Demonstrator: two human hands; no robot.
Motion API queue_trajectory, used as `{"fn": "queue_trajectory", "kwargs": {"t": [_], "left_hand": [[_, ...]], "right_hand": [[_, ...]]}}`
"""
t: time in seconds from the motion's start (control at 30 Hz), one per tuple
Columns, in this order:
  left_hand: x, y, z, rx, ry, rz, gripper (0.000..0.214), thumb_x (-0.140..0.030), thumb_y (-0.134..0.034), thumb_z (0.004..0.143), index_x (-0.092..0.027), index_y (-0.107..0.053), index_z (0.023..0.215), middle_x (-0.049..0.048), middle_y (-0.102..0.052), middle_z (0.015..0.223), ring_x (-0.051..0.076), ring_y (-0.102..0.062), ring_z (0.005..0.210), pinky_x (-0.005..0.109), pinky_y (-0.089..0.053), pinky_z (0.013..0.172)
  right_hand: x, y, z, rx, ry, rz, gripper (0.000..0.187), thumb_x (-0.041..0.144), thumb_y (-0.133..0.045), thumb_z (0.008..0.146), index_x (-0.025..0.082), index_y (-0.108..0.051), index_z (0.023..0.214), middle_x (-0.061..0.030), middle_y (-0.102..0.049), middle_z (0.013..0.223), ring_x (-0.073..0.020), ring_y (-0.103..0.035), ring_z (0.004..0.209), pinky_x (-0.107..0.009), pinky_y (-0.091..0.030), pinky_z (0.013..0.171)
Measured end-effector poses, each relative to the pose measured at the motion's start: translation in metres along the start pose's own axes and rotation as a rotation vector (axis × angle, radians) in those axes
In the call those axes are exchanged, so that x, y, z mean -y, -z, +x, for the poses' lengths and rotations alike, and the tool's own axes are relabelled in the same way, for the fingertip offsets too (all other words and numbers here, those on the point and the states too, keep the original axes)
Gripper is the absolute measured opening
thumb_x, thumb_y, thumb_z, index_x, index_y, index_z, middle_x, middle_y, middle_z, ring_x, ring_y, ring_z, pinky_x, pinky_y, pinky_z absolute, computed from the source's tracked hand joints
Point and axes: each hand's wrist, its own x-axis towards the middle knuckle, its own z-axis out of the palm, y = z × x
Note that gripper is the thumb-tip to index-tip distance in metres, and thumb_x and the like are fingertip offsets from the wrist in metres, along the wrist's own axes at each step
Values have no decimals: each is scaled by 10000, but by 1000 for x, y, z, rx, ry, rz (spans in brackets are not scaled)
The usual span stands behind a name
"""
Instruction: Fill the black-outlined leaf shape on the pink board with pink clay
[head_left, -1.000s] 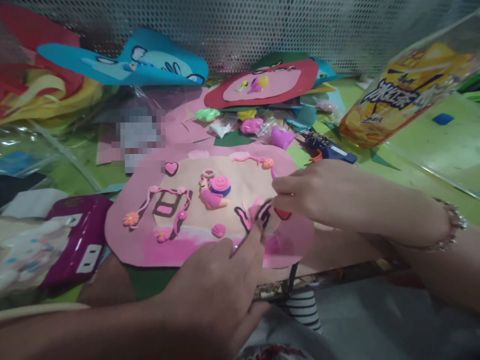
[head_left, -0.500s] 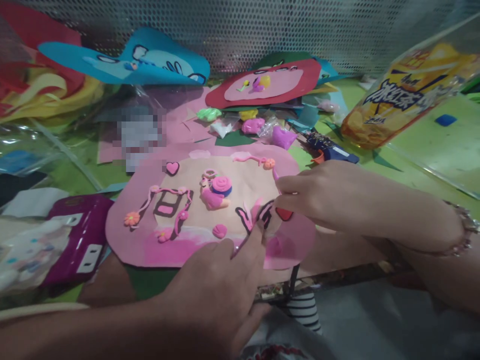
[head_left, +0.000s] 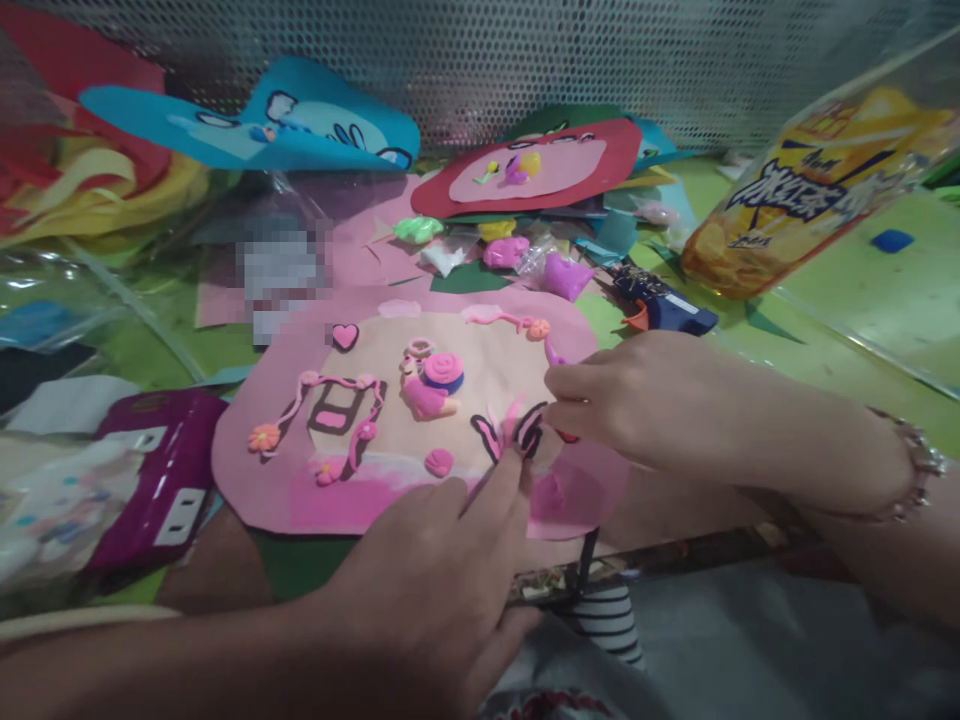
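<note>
My left hand (head_left: pixel 442 570) rests at the lower edge of a pink paper picture (head_left: pixel 255 480). Its index finger is stretched out, touching the paper by a pink shape with black outlines (head_left: pixel 529 430); it holds nothing. Over the picture's right side, my right hand (head_left: pixel 637 400) pinches the lower end of a thin purple clay strip (head_left: pixel 553 352), which runs down from an orange clay flower (head_left: pixel 538 329). The fingertips hide that end. A clay snail (head_left: pixel 431 385) with a pink spiral shell sits mid-picture, above a pink clay shell (head_left: pixel 439 461).
Bags of coloured clay (head_left: pixel 506 252) lie behind the picture. A red-rimmed paper picture (head_left: pixel 435 195) and a blue one (head_left: pixel 187 110) lean at the back. A yellow drink packet (head_left: pixel 810 190) stands right; a purple pack (head_left: pixel 150 480) lies left.
My right hand has shifted slightly left and down along the picture's right side, now covering more of the red patch. My left hand stays nearly still.
</note>
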Motion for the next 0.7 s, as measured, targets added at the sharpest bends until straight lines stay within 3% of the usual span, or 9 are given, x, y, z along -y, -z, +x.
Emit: {"fn": "queue_trajectory", "kwargs": {"t": [0.23,0.47,0.7], "left_hand": [[-4,1,0,60,60,-21,556,-405,-466,900,-39,-486,1318,250,-463,1308,321,-564,908,410,-494,682],[-5,3,0,54,64,-5,551,-433,-472,903,-49,-513,1296,255,-472,1296,305,-560,875,412,-475,674],[-5,3,0,58,62,4,563,-462,-483,897,-59,-524,1288,253,-470,1305,298,-561,847,412,-486,659]], "right_hand": [[-2,0,4,-27,32,50,170,162,-481,908,187,-510,742,13,-501,732,-120,-355,563,-290,-176,518],[-4,0,8,-38,71,84,231,143,-401,942,179,-522,748,4,-519,750,-121,-376,596,-285,-195,531],[-3,0,8,-38,76,111,188,156,-432,934,188,-529,776,12,-511,757,-124,-373,590,-297,-201,531]]}}
